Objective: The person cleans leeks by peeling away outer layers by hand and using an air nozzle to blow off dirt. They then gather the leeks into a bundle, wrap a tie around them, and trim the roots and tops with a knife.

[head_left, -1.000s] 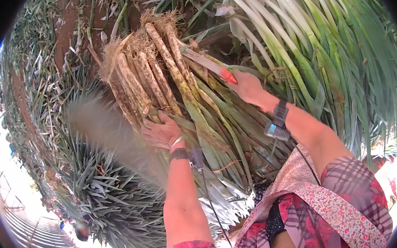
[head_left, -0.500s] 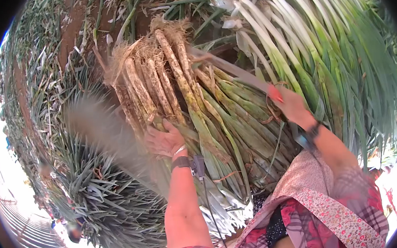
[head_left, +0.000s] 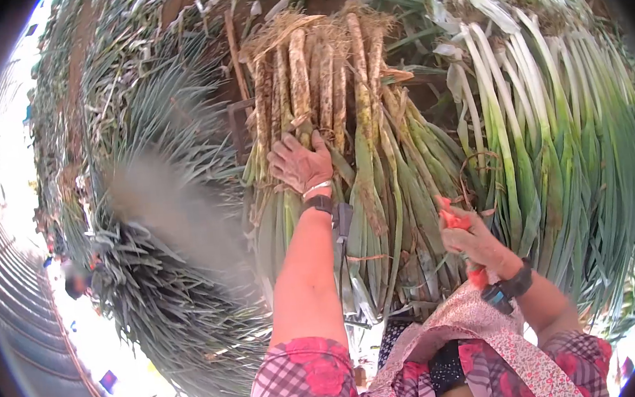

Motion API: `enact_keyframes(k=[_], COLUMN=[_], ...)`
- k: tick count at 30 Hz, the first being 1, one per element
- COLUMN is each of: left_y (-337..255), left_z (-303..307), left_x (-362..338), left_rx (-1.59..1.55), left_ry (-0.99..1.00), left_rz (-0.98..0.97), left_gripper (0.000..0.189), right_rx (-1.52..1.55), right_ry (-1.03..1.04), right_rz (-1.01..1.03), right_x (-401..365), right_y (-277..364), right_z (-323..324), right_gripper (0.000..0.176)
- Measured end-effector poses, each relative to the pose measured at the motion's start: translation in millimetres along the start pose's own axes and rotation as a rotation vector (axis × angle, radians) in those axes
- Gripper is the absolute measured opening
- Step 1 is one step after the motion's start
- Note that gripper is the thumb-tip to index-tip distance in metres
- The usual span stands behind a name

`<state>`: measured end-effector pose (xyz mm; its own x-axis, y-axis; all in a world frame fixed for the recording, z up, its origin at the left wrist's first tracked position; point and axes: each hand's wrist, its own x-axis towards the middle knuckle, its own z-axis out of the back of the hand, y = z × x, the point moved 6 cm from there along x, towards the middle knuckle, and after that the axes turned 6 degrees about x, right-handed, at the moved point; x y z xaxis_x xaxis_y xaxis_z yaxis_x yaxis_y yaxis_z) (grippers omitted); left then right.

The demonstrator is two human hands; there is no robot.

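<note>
Under my left hand [head_left: 301, 161] lies a row of unpeeled green onions [head_left: 367, 131], their brownish, soil-stained stalks and matted roots pointing away from me. That hand rests back-up across the stalks, fingers spread with the thumb apart. My right hand [head_left: 482, 247] is closed around a knife with a red handle [head_left: 454, 217], right of the row and over its leaves. The knife's blade can hardly be made out now. Farther right lies a bundle of cleaned green onions [head_left: 499, 91] with white stalks and bright green leaves.
A large heap of green onion leaves [head_left: 184, 306] spreads along the left. Loose leaf scraps [head_left: 272, 4] litter the brown ground beyond the roots. A ridged metal sheet [head_left: 25, 318] curves along the far left edge. A smear blurs part of the left side.
The view has turned, so the onions appear farther right. My right hand has come down towards me with the knife, from beside the stalks to the leaves. My left hand stays on the stalks.
</note>
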<state>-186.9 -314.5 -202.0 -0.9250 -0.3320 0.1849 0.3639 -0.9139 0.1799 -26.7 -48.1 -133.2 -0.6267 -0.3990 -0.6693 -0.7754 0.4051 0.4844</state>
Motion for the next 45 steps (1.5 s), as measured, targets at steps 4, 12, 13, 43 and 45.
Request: enact_keyframes(k=[4,12,13,43,45], left_y=[4.5,97.9,105.3,298.4,300.6], left_z=[-0.4,104.8,136.4,-263.9,-231.8], left_x=[-2.6,-107.1,-129.3,0.1,5.5], left_rx=[-0.045,-1.387,-1.315,-0.717,-0.523], left_ry=[0.029,0.549,0.496,0.771,0.542], left_rz=[0.032,0.377,0.257,0.041,0.055], left_gripper=[0.060,0.037,0.035,0.050,0.053], right_rx=[0.290,-0.201,-0.359,-1.696,-1.703], right_ry=[0.222,0.246,0.244,0.024,0.048], right_rz=[-0.127,0.089,0.095,1.167,1.083], right_x=[28.6,87.5,89.6,141.8,144.0], right_y=[-31.1,-68.0,-72.3,-138.5,-139.5], right_z=[-38.6,-150.5,-163.4,-103.9,-102.7], right_gripper=[0.011,0.024,0.029,0.068,0.066])
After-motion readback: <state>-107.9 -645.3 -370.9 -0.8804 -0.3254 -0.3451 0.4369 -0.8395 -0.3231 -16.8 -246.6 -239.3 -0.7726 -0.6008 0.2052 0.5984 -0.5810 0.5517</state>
